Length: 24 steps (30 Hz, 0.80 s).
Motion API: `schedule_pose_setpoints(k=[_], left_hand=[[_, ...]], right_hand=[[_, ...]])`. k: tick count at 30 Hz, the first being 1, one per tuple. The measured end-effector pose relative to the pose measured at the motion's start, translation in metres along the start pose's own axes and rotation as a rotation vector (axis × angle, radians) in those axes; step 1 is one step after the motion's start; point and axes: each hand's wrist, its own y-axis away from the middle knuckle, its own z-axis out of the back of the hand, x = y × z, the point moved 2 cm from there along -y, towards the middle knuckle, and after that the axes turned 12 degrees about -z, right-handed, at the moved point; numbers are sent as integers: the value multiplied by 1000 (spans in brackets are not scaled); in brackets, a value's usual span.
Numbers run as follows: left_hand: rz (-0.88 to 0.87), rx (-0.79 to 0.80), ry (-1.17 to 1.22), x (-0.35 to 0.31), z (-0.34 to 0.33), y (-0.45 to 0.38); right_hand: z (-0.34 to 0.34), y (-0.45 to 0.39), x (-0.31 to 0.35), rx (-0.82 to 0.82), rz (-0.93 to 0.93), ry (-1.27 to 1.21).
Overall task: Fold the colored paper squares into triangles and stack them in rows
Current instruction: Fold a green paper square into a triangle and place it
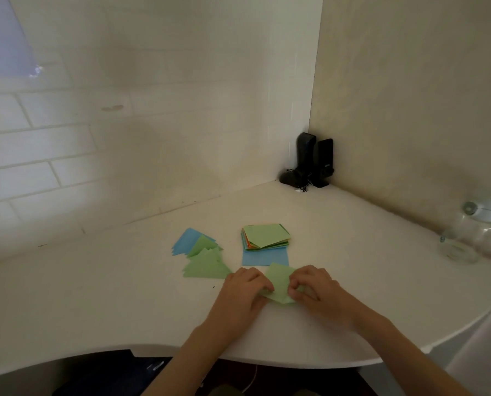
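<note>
Two hands on one green paper square (278, 281), near the front edge of the white table (95, 295). Left hand (245, 290) pinching the left side of it, fingers curled. Right hand (314, 288) pinching the right side, fingers curled too. Just behind, one blue square (264, 258) lying flat, partly under one stack of squares (265, 237) with green on top. To the left, green triangles (207, 258), about four, overlapping, and blue triangles (185, 241), count hard to tell. Far back in the corner, two black speakers (314, 160).
</note>
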Motion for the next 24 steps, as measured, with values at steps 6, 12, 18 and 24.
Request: schedule_pose_setpoints(k=[6, 12, 18, 24], left_hand=[[14, -13, 5, -10, -3, -4], [89, -15, -19, -10, -7, -6], [286, -68, -30, -4, -7, -9], [470, 76, -142, -8, -11, -13]], right_hand=[[7, 12, -11, -93, 22, 28], [-3, 21, -21, -197, 49, 91], [-13, 23, -9, -395, -81, -18], [-18, 21, -4, -499, -142, -17]])
